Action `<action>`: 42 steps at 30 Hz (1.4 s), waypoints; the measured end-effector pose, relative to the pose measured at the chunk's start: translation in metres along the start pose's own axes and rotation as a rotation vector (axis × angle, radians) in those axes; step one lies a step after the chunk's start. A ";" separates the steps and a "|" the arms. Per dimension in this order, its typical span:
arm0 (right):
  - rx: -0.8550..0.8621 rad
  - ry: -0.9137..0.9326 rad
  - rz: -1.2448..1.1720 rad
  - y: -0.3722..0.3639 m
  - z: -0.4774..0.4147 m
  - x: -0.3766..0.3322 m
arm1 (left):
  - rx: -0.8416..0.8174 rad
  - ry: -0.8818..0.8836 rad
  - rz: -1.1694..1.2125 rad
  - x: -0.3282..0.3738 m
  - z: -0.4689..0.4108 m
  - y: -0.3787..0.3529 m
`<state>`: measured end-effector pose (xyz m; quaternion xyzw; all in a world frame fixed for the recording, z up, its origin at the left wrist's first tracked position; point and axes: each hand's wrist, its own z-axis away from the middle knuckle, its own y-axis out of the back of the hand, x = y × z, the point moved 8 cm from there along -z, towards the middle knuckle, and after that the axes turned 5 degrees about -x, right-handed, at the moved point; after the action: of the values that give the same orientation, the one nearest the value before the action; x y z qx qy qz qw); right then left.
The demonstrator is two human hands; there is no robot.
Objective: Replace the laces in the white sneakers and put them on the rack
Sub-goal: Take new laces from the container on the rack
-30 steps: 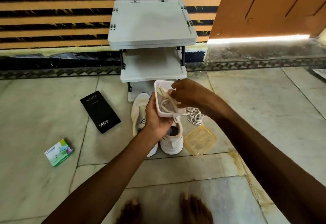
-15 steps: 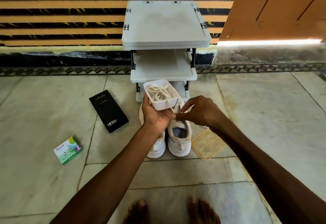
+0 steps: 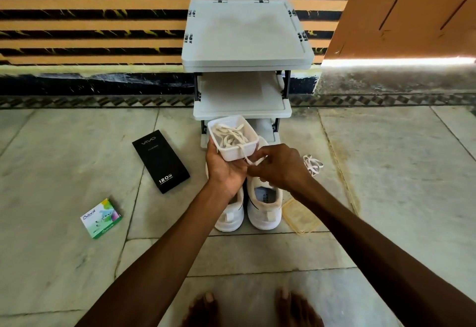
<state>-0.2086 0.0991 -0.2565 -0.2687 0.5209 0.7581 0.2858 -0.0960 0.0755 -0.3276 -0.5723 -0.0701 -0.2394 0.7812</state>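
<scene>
White sneakers (image 3: pixel 262 205) stand side by side on the floor, directly under both hands, with the heels toward the person and the toes toward the shoe rack (image 3: pixel 244 33); so their long axis runs straight away from the person. The left hand (image 3: pixel 226 169) grips a white plastic tub (image 3: pixel 235 152) from its near side, holding it above the left sneaker, and a bundle of laces (image 3: pixel 229 134) lies inside it. One lace end (image 3: pixel 246 158) hangs over the near wall of the tub down to the right hand (image 3: pixel 280 167), whose fingers are curled together; it seems that they pinch this lace, but the fingertips are turned away from the camera, so I am not fully sure. The two hands meet under the tub. The right hand hovers over the open right sneaker and is the nearer one to it, so in my judgement the coming move is to bring the lace down to the front eyelets of that shoe. Another loose lace (image 3: pixel 313 165) lies on the floor to the right, and a translucent lid (image 3: pixel 300 217) lies just beside the right sneaker. The floor (image 3: pixel 386 172) is pale stone slabs; on the left lie a black vivo box (image 3: pixel 161 160) and a small green Odonil box (image 3: pixel 101 218). The rack stands against a striped wall.
</scene>
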 end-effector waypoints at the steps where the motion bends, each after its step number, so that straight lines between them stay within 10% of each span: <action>1: 0.022 0.021 -0.022 0.001 0.001 0.000 | 0.002 0.006 0.001 0.000 0.001 -0.001; 13: 0.150 0.244 -0.115 0.042 0.007 -0.034 | -0.155 0.036 -0.121 0.004 0.008 -0.010; 21: 0.224 0.191 0.338 0.029 -0.013 -0.034 | -0.132 0.132 -0.154 -0.013 0.016 -0.011; 27: 0.359 0.266 -0.036 0.056 -0.012 -0.019 | -0.155 0.172 -0.110 -0.014 0.014 -0.005; 31: 0.375 -0.020 -0.178 0.071 -0.020 0.044 | -0.151 0.211 -0.118 -0.019 0.012 0.003; 37: 0.008 -0.546 0.369 0.026 -0.007 0.165 | -0.146 0.260 -0.145 -0.035 0.014 0.008; 42: -0.040 -0.602 0.467 -0.011 0.008 0.197 | -0.144 0.297 -0.141 -0.044 0.015 0.007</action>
<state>-0.3379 0.1400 -0.3999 0.0866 0.4457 0.8580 0.2402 -0.1287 0.1038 -0.3455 -0.5786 0.0234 -0.3800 0.7213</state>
